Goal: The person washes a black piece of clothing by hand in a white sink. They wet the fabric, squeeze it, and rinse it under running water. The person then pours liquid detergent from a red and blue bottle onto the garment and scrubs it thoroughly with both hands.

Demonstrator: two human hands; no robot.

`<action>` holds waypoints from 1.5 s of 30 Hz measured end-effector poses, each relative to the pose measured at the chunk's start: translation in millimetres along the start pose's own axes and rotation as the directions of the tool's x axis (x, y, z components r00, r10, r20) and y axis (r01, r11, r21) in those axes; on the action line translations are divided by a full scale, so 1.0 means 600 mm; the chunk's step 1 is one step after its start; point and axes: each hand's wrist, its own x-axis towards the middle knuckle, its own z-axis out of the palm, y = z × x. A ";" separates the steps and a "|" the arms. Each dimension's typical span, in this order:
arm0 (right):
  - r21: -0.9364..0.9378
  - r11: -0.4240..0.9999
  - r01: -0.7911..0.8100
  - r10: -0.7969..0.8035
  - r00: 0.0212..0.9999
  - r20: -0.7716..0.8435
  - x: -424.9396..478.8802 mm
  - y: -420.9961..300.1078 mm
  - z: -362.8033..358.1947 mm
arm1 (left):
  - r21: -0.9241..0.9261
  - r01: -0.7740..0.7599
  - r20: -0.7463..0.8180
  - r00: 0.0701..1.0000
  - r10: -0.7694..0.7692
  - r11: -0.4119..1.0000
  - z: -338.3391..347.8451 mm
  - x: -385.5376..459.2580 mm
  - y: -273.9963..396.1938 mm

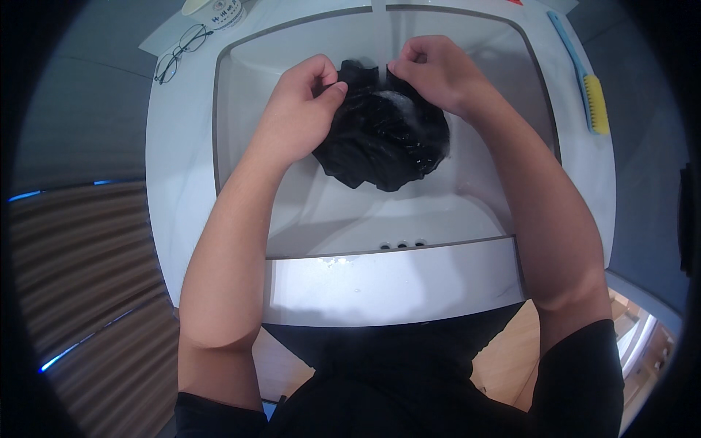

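Note:
A wet black cloth (378, 142), perhaps a garment, is spread over the white sink basin (246, 109), with a whitish patch of water or suds on its upper right. My left hand (306, 107) pinches its upper left edge between thumb and fingers. At the upper right edge, my right hand (432, 68) grips the cloth with curled fingers. Between the two hands a stream of water (381, 44) seems to run down onto the cloth. Part of the cloth's top edge is hidden by my fingers.
Eyeglasses (181, 53) and a paper tub (216, 12) bearing writing sit on the white countertop (178, 142) at upper left. A blue-handled brush (583, 76) with yellow bristles lies along the right edge. Several overflow holes (402, 244) mark the basin's near wall.

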 end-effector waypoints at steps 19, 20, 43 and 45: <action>0.011 0.999 0.031 -0.031 0.999 0.009 0.003 0.006 0.007 | 0.000 0.030 0.019 0.999 -0.030 1.000 0.002 -0.002 0.003; 0.004 0.999 0.035 -0.035 0.999 0.008 0.003 0.005 0.007 | 0.001 0.028 0.015 0.999 -0.028 1.000 0.002 -0.003 0.003; -0.035 0.997 0.066 -0.064 0.996 0.065 -0.005 -0.001 0.004 | 0.030 0.039 0.028 0.999 -0.040 0.999 0.002 -0.001 0.004; -0.050 0.996 0.079 -0.076 0.995 0.064 -0.007 -0.002 0.004 | 0.033 0.034 0.027 0.999 -0.035 0.999 0.002 -0.001 0.003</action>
